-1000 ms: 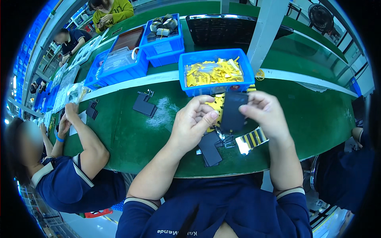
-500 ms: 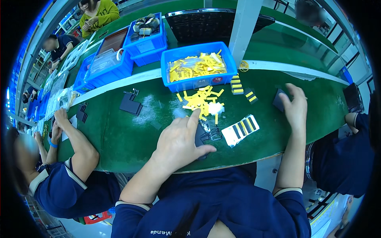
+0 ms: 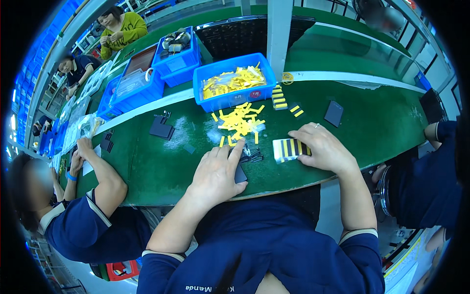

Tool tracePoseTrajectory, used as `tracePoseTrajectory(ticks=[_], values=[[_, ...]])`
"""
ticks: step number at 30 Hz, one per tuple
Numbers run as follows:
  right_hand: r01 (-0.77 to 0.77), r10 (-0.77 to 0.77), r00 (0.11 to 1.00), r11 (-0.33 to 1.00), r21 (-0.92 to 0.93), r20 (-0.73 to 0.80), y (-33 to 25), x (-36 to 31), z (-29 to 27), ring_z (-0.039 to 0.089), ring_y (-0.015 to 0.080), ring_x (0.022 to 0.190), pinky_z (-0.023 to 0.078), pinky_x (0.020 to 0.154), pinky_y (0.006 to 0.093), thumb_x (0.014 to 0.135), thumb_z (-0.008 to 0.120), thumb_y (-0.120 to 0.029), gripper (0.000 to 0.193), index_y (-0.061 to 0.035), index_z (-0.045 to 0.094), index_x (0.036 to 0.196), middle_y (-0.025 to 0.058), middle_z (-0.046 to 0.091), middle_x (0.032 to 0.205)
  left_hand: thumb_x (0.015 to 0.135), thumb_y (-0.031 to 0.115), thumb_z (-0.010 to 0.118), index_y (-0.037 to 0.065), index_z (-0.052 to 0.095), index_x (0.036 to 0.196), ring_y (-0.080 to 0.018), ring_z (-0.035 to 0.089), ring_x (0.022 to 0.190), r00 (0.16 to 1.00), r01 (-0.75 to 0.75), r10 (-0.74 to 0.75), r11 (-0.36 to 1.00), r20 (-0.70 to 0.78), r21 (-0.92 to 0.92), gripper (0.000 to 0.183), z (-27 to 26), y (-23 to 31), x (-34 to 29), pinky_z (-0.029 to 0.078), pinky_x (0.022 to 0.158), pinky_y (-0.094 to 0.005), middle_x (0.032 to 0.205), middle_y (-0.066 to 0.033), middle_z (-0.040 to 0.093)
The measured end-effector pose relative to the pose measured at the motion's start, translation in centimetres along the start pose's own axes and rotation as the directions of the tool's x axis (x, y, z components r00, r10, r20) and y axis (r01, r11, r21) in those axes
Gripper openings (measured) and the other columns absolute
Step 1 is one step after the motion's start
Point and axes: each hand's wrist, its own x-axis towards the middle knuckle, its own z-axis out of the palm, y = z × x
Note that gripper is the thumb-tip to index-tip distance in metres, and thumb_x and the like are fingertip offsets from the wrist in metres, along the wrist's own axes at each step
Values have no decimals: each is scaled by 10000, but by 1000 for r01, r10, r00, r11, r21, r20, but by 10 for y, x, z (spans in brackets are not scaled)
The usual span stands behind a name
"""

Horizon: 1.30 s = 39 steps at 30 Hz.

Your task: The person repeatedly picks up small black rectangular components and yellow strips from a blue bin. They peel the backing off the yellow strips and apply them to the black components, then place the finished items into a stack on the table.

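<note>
While on table: left hand (image 3: 215,171) (flat), right hand (image 3: 324,148)

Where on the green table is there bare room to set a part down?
Bare green table right of the lone black plate, and between the black block and left hand. Crowded around the yellow strips, striped card and right hand.

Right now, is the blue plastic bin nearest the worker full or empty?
Partly full: the blue plastic bin holds a heap of small yellow strips, its walls rising above them.
</note>
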Motion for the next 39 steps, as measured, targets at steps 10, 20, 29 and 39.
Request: tracePoseTrajectory(ticks=[10, 20, 29, 39], values=[[-109, 113, 964, 994, 33, -240, 38, -20, -24, 580, 308, 957, 457, 853, 369, 686, 737, -190, 472, -4, 604, 1099, 141, 597, 986, 598, 257, 787, 43, 385, 1337, -340, 535, 982, 1000, -7, 7, 1000, -13, 0, 868, -1, 2, -1, 439, 888, -403, 1038, -183, 544], [-349, 325, 919, 934, -77, -224, 66, 55, 11, 607, 276, 820, 477, 752, 374, 727, 637, -28, 192, 19, 641, 912, 136, 618, 857, 590, 361, 814, 51, 353, 1369, -331, 549, 915, 998, 33, -35, 999, 60, 31, 957, -12, 2, -2, 453, 858, -402, 968, -166, 560], [-345, 345, 938, 938, -40, -21, 71, 81, 11, 578, 226, 775, 485, 713, 340, 643, 730, 3, 284, -28, 644, 912, 86, 584, 826, 671, 344, 784, 65, 397, 1344, -284, 595, 911, 977, 119, -142, 981, -156, -151, 825, -39, -48, 6, 479, 820, -383, 1035, -155, 601], [-440, 436, 897, 896, 58, 68, 72, 84, 3, 587, 236, 765, 485, 688, 342, 647, 757, -60, 225, -7, 608, 807, 110, 589, 820, 563, 343, 837, -58, 369, 1309, -332, 562, 921, 994, -60, 65, 997, 88, -54, 968, -15, -14, 1, 467, 836, -385, 1001, -192, 566]])
